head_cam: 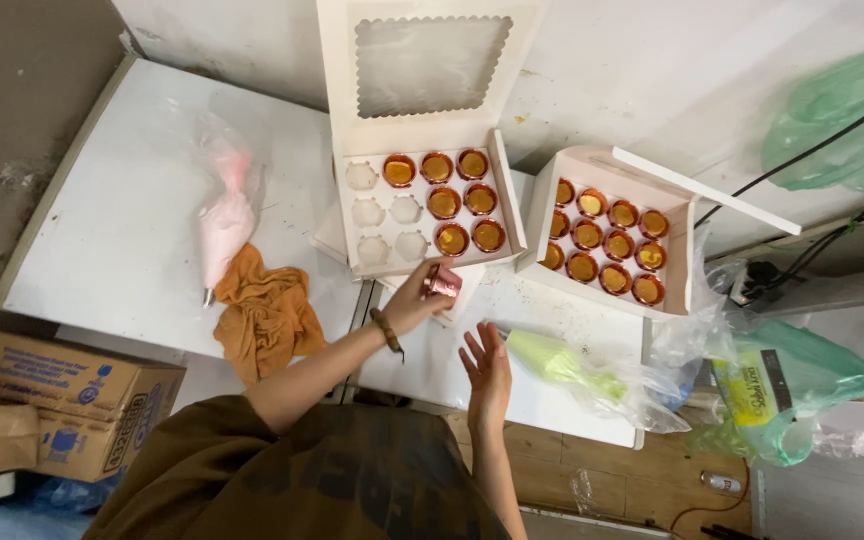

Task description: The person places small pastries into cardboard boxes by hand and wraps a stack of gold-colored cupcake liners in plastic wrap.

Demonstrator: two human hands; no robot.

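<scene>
My left hand (414,300) holds a shiny copper-pink foil cup (442,281) just below the front edge of an open white box (508,205). That box has a tray with several empty round holes on its left side and several copper cups with golden filling (457,201) on its right side. My right hand (487,368) hovers open, palm up, over the white table, empty, beside a green piping bag (560,362). A second white box (674,240) to the right is full of filled cups.
A pink piping bag (225,222) and a crumpled orange cloth (267,310) lie on the left table. A cardboard carton (62,400) sits at lower left. Clear and green plastic bags (782,385) and black cables (812,245) crowd the right side.
</scene>
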